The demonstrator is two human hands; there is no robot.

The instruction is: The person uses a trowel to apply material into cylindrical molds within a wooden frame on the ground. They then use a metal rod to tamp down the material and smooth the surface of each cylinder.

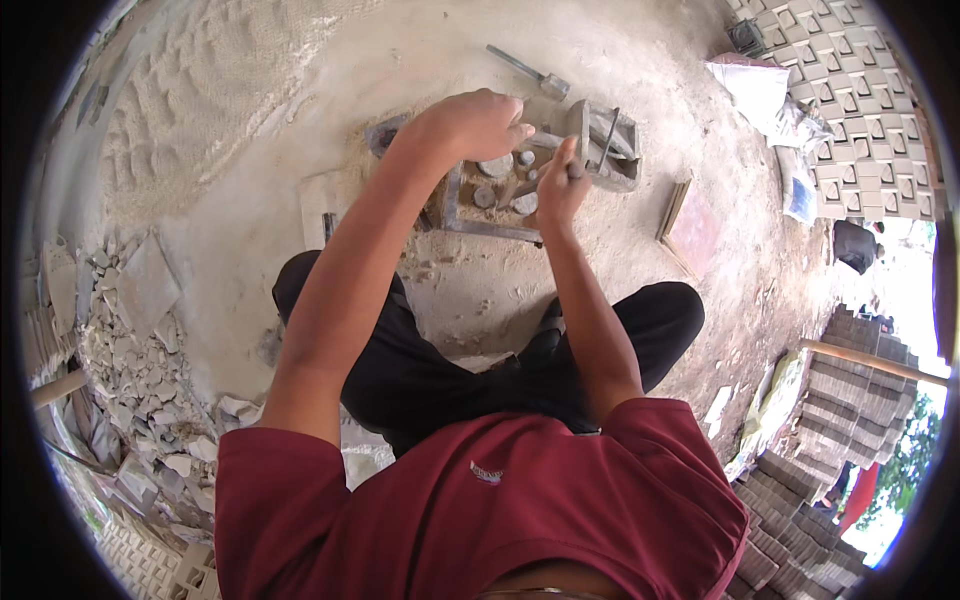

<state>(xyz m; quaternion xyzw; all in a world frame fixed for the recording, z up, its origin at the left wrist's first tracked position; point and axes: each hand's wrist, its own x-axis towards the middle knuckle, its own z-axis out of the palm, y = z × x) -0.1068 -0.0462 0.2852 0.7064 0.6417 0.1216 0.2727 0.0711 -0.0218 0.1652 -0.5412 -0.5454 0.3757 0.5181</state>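
Note:
My left hand (475, 125) reaches over a grey metal frame (490, 230) on the dusty ground, its fingers curled together; whether anything is in them is hidden. On the frame's right side my right hand (560, 195) is closed around a tool handle (576, 170), whose dark round end shows by the thumb; the rest of the tool is hidden. Inside the frame lie several round pieces, among them a pale disc (494, 166) and a darker one (484, 196). A grey box (625, 183) holding a thin dark rod (609, 138) stands just right of my right hand.
A hammer (520, 66) lies beyond the frame. To the right are a flat square board (692, 232) and white sacks (752, 92). Broken stone (140, 370) is heaped at left, sandy powder (220, 100) spreads at far left, and stacked tiles (855, 385) stand at right.

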